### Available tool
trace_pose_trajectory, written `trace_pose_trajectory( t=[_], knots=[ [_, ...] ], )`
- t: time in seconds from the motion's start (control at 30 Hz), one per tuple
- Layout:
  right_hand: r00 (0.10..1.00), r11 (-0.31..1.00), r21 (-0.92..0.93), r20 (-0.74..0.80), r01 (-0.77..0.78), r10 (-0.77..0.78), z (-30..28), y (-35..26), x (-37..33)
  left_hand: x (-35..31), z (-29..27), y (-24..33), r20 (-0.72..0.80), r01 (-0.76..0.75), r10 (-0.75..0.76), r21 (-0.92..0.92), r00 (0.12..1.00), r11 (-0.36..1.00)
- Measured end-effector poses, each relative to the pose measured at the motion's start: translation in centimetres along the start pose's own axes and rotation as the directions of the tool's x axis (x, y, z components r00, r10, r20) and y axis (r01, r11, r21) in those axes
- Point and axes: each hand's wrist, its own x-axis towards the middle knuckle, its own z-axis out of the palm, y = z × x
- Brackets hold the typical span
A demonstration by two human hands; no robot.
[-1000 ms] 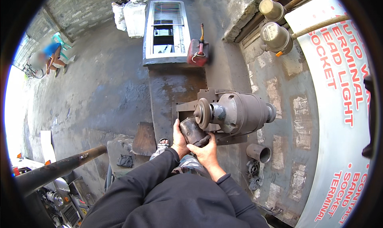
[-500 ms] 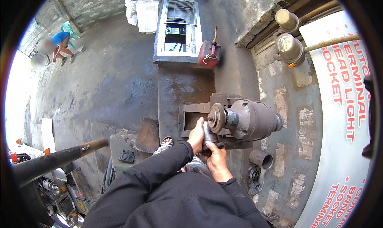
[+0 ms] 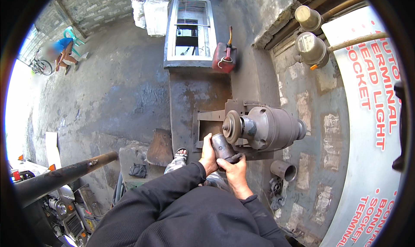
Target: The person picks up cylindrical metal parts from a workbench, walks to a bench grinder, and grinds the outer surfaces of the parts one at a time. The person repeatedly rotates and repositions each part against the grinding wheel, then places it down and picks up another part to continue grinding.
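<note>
A grey bench grinder (image 3: pixel 270 128) sits on a dark metal stand (image 3: pixel 212 117), its round wheel (image 3: pixel 232 127) facing me. Both hands grip a dark cylindrical metal part (image 3: pixel 222 146) held just below and left of the wheel, close to it or touching. My left hand (image 3: pixel 208 155) wraps the cylinder's left side. My right hand (image 3: pixel 233 172) clasps its lower end from beneath. Black sleeves cover both forearms.
A rusty steel plate (image 3: pixel 196 93) lies on the concrete ahead, with a red fuel can (image 3: pixel 225 57) and a louvred window frame (image 3: pixel 189 26) beyond. A pipe (image 3: pixel 65 175) juts in at lower left. A short tube (image 3: pixel 283 169) lies by the wall. A person (image 3: pixel 62 52) crouches far left.
The view has shifted, so the grinder sits a little lower and further right. The cylinder stays gripped by both hands near the wheel, tilted slightly differently than a second ago.
</note>
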Motion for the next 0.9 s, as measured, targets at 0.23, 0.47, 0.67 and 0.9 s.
trace_pose_trajectory(
  t=[0.23,0.47,0.67,0.9],
  knots=[
    [0.974,1.0,-0.013,0.226,0.028,-0.024,-2.8,-1.1,0.1,-2.7,-2.5,2.4,0.26,-0.003,-0.031,0.128,0.965,0.992],
    [0.857,0.999,-0.023,0.514,-0.028,0.035,-4.7,-1.5,1.0,-5.3,-3.5,8.1,0.405,-0.175,-0.203,0.721,0.891,0.671],
    [0.837,0.739,0.569,0.547,-0.361,-0.012,-3.9,0.8,2.6,-6.9,-2.1,7.1,0.452,-0.465,0.131,0.796,0.882,0.387],
    [0.892,0.671,0.609,0.41,-0.423,0.19,-1.7,2.4,3.4,-6.9,-1.2,6.2,0.419,-0.481,0.286,0.854,0.862,0.2]
  ],
)
